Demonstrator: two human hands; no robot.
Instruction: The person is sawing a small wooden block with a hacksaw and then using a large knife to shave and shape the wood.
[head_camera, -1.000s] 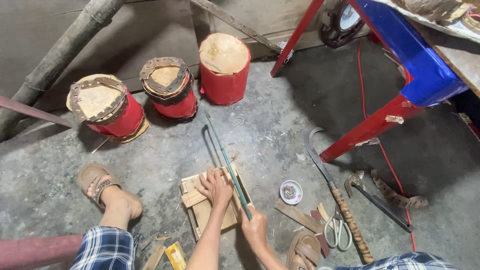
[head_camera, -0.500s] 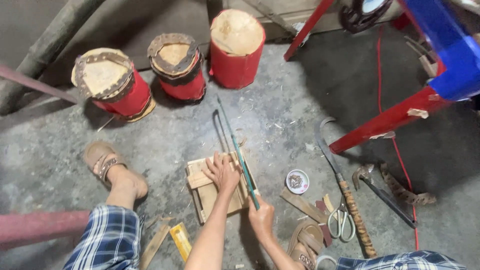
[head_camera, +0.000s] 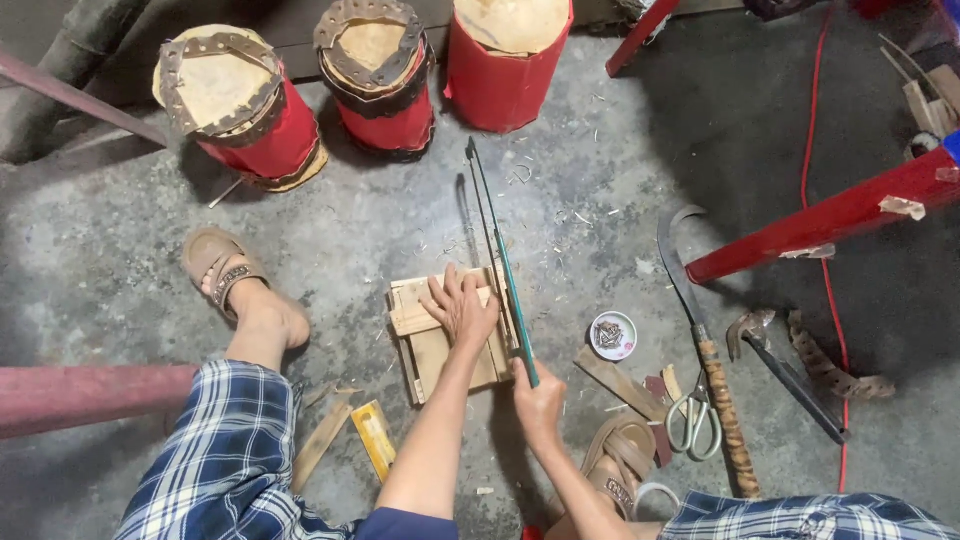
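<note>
Grey concrete floor (head_camera: 620, 190) is lying under everything. A small wooden block (head_camera: 440, 345) is sitting on it in the middle, near the person. The left hand (head_camera: 462, 308) is pressing flat on the block with fingers spread wide. The right hand (head_camera: 537, 400) is gripping the near end of a thin green saw (head_camera: 503, 262), which is running along the block's right edge and pointing far. Just right, a little round dish (head_camera: 612, 335), scissors (head_camera: 693, 425) and a curved knife (head_camera: 695, 320) are lying. Three red drums (head_camera: 385, 75) are standing far away.
</note>
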